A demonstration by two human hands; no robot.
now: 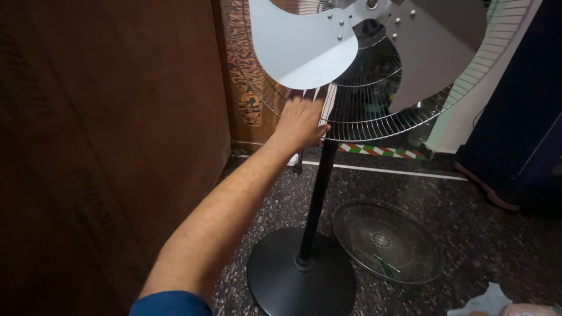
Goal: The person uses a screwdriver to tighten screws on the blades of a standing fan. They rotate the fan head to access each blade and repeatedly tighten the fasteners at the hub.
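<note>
one outstretched left hand (300, 124) touches the fan's rear wire guard (374, 117).

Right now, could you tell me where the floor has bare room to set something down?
Bare speckled floor lies between the white floor stripe and the detached front grille. It is crowded around the fan base, and a cloth fills the lower right corner.
</note>
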